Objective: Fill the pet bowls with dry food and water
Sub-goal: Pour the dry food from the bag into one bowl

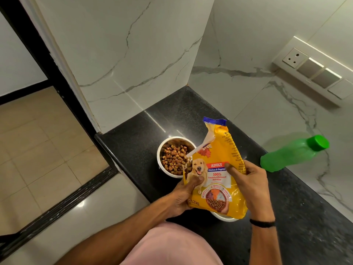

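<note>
Two hands: both are closed on one yellow printed plastic bag of dry dog food [217,169], which is held up above the counter.
Left hand [183,197]: it is wrapped under the bag's lower left corner, with the thumb pressed on the front panel.
Right hand [250,182]: it is gripped round the bag's right edge, with the thumb laid on the front. A black band is worn at the wrist.
Bag: it is held roughly upright. The torn opening appears to be on its left side, facing the filled bowl, and some kibble can be seen at the tear.
Filled bowl: a round steel bowl [176,139] stands just beyond and left of the hands and is well covered with brown kibble [174,157]. The dry-food part is judged done or nearly so.
Second bowl: only a sliver of a steel rim [223,217] is seen under the bag's bottom edge. Its contents are hidden.
Bottle: a translucent green plastic bottle [290,154] lies on its side to the right, apart from the bag. Its long axis runs from the base, nearest the right hand, up and rightward to the green screw cap [318,143] by the wall.
Nearer hand: the right.
Counter: everything is carried on black speckled stone [133,134].
Next move, as judged: the bag would have to be set down before the bottle is reached, uncapped and tipped over the hidden bowl.
</note>
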